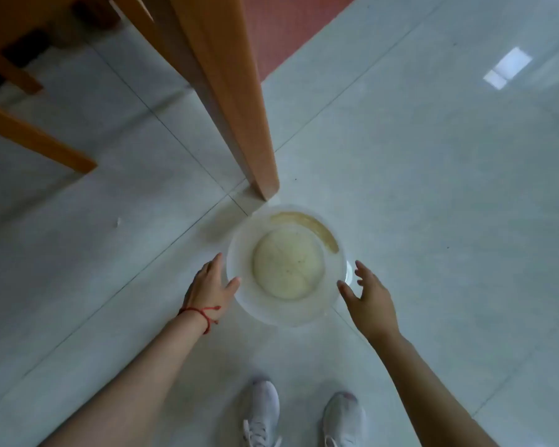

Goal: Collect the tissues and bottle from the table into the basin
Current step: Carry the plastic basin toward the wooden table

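A round translucent white basin (239, 253) stands on the tiled floor just in front of a wooden table leg. It holds nothing; a yellowish stain marks its bottom and far rim. My left hand (208, 285), with a red string at the wrist, lies against the basin's left side with straight fingers. My right hand (368, 293) hovers with spread fingers at the basin's right side, its thumb near the rim. No tissues or bottle are in view.
The wooden table leg (239, 101) rises right behind the basin. More wooden legs (33, 137) stand at the left. A red floor area (288, 30) lies beyond. My white shoes (262, 411) are below the basin. A small scrap (118, 221) lies on the floor.
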{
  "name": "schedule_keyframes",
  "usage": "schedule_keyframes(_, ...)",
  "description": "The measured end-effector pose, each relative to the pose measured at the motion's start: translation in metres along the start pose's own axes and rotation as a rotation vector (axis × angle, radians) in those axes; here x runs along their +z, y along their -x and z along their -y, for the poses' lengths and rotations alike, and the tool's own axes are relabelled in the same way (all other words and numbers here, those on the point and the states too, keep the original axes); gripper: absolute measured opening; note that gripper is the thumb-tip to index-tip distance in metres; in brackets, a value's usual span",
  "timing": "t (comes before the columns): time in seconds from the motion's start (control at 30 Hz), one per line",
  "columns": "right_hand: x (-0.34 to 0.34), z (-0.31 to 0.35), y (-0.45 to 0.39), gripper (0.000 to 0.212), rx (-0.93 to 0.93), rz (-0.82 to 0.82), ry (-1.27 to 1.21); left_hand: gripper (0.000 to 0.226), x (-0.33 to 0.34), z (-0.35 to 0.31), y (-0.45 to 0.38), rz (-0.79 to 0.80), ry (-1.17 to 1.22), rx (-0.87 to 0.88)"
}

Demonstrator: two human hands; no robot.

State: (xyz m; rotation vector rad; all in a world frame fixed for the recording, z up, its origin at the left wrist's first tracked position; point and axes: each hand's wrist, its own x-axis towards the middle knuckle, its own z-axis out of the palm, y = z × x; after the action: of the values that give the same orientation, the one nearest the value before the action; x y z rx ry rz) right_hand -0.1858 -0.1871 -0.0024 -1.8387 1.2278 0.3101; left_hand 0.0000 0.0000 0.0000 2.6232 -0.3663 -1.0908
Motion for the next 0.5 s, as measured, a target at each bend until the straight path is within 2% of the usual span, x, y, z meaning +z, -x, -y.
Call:
schedule_keyframes(0.3,0.017,-0.009,-0.029,0.049,-0.019,0.020,-0.085,0.054,0.021,0.009,-0.025,-0.041,0.159,0.011)
schedule_keyframes(0.5,0.022,-0.015,-0.031,0.041,-0.002,-0.051,-0.174,0.043,0.021,0.009,-0.027,-0.129,0.345,-0.031)
